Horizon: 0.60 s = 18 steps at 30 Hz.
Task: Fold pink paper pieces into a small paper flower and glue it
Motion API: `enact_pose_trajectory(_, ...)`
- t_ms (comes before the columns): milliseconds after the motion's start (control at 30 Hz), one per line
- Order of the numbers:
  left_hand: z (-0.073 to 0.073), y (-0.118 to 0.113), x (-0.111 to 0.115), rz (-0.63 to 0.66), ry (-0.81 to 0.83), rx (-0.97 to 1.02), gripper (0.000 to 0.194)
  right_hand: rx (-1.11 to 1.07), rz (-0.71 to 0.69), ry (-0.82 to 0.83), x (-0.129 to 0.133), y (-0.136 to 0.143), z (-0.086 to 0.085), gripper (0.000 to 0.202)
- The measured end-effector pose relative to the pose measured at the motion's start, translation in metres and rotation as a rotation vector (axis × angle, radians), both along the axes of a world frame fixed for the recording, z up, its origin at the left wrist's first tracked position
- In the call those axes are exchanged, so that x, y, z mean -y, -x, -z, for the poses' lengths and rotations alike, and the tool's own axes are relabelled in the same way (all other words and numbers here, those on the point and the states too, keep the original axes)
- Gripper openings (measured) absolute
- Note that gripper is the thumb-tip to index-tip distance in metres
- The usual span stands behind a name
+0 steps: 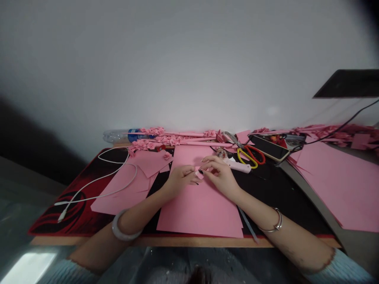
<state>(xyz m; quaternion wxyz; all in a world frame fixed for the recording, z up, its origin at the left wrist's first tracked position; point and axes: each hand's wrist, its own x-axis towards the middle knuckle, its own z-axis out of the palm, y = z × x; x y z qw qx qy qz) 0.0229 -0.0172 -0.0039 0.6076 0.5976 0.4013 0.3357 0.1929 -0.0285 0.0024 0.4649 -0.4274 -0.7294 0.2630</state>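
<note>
A small piece of pink paper [199,172] is pinched between my two hands, above the middle of the table. My left hand [181,179] grips it from the left with thumb and fingers. From the right, my right hand [219,173] closes thumb and forefinger on the same piece; its exact folded shape is too small to make out. Beneath both hands lie large pink paper sheets [201,213], stacked slightly askew. A small paper flower [167,156] rests on loose pink sheets [127,193] at the left.
Scissors [251,156] with yellow and red handles and a pale pink glue gun [241,166] lie beyond my right hand. Paper roses on stems [171,140], a plastic bottle [117,136] and a phone [269,148] line the wall. A white cable [97,195] loops at left.
</note>
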Motion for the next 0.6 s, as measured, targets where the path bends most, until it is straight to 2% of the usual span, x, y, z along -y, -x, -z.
enact_pose_trajectory(367,0.001,0.0006,-0.0001,0.083,0.024,-0.025,0.02,-0.051,-0.002,0.027,-0.0001,0.001,0.0007,0.012)
enact_pose_trajectory(600,0.0026,0.0008,0.0013,0.146,0.073,0.039,0.023,-0.038,-0.011,-0.054,0.0033,0.0041,-0.0007,0.011)
